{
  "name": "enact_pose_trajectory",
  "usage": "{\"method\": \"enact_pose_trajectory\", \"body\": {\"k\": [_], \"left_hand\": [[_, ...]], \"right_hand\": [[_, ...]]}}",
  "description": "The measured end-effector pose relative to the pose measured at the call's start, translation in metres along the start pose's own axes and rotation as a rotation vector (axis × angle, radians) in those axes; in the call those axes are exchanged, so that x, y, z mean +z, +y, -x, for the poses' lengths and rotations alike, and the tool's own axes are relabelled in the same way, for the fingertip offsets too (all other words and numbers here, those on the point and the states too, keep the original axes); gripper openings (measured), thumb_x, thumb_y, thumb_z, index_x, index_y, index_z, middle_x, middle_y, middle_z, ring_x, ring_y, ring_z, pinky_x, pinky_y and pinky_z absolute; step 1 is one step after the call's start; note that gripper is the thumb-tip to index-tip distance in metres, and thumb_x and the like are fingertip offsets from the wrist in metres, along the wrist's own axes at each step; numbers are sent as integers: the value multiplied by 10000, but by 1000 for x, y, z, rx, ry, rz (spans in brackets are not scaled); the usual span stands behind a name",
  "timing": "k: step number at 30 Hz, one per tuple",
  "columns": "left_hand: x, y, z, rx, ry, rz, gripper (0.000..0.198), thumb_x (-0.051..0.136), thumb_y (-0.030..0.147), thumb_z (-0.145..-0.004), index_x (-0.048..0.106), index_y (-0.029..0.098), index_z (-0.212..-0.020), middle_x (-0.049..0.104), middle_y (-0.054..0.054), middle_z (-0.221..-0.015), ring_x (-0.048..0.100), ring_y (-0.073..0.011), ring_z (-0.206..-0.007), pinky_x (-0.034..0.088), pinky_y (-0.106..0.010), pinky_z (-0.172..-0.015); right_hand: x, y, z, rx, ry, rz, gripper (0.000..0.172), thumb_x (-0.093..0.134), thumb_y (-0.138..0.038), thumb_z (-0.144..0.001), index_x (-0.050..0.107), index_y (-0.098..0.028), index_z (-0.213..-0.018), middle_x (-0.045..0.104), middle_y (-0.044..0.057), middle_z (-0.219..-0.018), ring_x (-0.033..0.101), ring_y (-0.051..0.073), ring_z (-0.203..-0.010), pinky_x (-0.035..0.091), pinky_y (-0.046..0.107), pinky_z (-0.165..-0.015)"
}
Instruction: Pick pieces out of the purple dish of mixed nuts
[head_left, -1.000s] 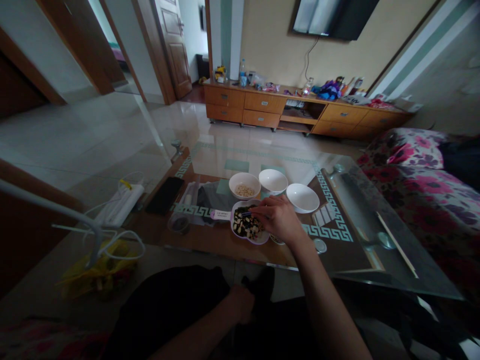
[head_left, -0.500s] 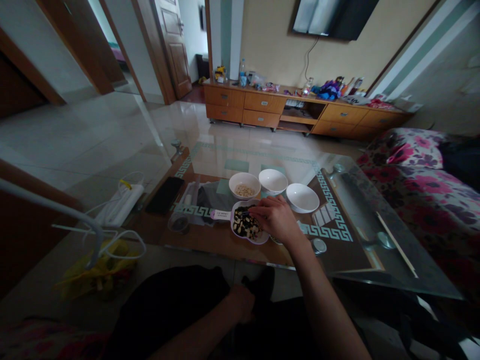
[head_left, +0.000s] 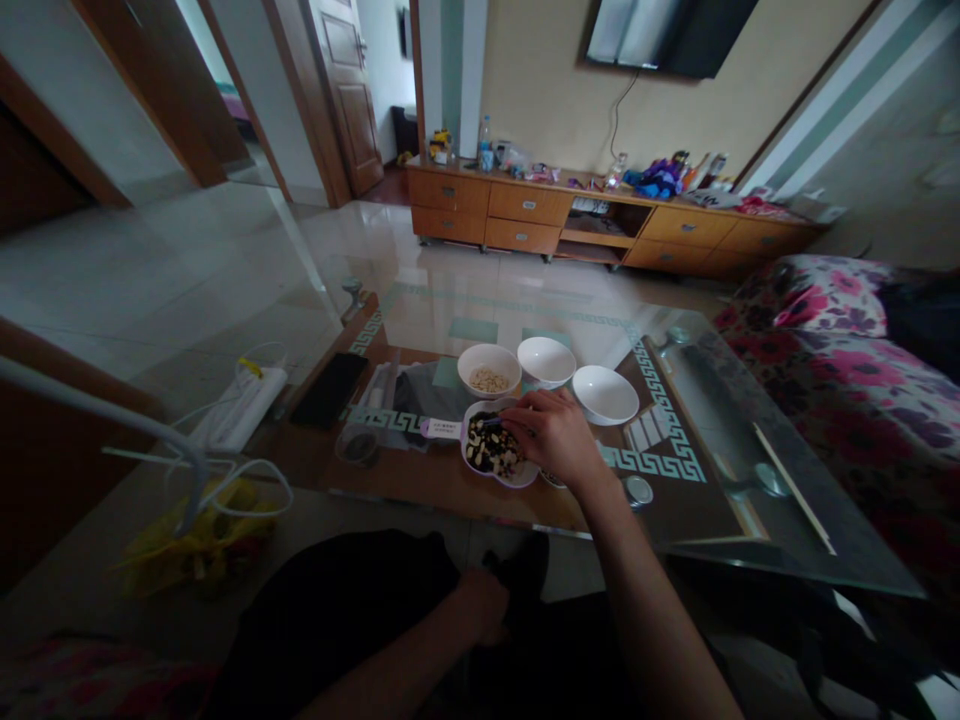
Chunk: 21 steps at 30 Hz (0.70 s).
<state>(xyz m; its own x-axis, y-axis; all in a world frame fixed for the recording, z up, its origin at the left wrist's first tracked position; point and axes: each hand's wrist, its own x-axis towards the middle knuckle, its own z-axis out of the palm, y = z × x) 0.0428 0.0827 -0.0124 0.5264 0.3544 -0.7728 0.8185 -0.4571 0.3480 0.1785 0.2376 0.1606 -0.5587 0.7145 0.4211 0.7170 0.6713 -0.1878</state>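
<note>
Over a purple-rimmed dish (head_left: 480, 468) of mixed dark and pale beans and nuts, my right hand (head_left: 553, 432) has its fingers pinched on a small dark tool, perhaps tweezers, whose tip points into the mix. The dish has a labelled handle to the left. Just behind stands a white bowl (head_left: 489, 357) with pale pieces inside. Two more white bowls, one in the middle (head_left: 546, 360) and one at the right (head_left: 606, 395), show nothing inside. My left hand (head_left: 484, 605) rests low near my lap, its fingers hidden in shadow.
The glass table (head_left: 450, 490) also carries a black phone-like slab (head_left: 330, 388), a clear round container (head_left: 357, 445), a round metal lid (head_left: 638, 491) and a thin stick (head_left: 795, 490) at the right. A white power strip (head_left: 244, 410) lies left of the table, by a yellow bag (head_left: 202, 540).
My right hand has shifted very slightly over the dish, with the small tool still in its fingers. The bowls and my left hand have hardly moved.
</note>
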Motion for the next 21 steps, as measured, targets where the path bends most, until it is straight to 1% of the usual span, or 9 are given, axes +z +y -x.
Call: {"method": "enact_pose_trajectory", "body": {"k": [5, 9, 12, 16, 19, 21], "left_hand": [[-4, 1, 4, -9, -17, -3, 547, 713, 505, -943, 711, 96, -1306, 688, -255, -1296, 661, -421, -1227, 580, -566, -1042], [-5, 2, 6, -5, -19, 2, 527, 705, 489, -948, 713, 97, -1300, 690, -252, -1293, 663, -420, -1226, 583, -566, -1038], [-4, 1, 4, -1, -6, 4, 534, 707, 487, -945, 715, 76, -1286, 696, -265, -1269, 673, -428, -1203, 591, -568, -1016], [0, -1, -1, 5, 17, 10, 515, 746, 467, -923, 732, 82, -1264, 704, -265, -1244, 679, -442, -1187, 588, -590, -1014], [3, -2, -4, 10, 24, 2, 518, 743, 488, -922, 736, 95, -1259, 713, -256, -1229, 685, -437, -1177, 583, -582, -1024], [5, -3, -5, 3, 21, -1, 521, 734, 505, -922, 737, 108, -1259, 714, -251, -1234, 686, -439, -1174, 589, -576, -1010]], "right_hand": [[2, 0, 0, -11, -12, -2, 160, 713, -192, -979, 832, -271, -1051, 745, 40, -940, 646, 215, -880, 366, 383, -798], [7, 1, 1, -27, -2, 1, 161, 717, -194, -988, 828, -261, -1082, 755, 46, -974, 655, 214, -892, 370, 384, -808], [8, 1, 0, -35, -4, 10, 161, 703, -181, -994, 829, -256, -1062, 757, 39, -960, 655, 209, -880, 373, 389, -817], [6, 1, 0, -41, -34, 18, 196, 684, -141, -981, 827, -264, -1032, 763, 25, -954, 658, 207, -885, 371, 388, -811], [4, 1, 0, -14, -27, 33, 179, 671, -183, -994, 826, -270, -1010, 767, 26, -942, 649, 207, -863, 370, 386, -796], [3, 1, 0, 21, -8, 42, 174, 659, -235, -1013, 827, -268, -984, 762, 31, -895, 638, 205, -822, 371, 384, -780]]}}
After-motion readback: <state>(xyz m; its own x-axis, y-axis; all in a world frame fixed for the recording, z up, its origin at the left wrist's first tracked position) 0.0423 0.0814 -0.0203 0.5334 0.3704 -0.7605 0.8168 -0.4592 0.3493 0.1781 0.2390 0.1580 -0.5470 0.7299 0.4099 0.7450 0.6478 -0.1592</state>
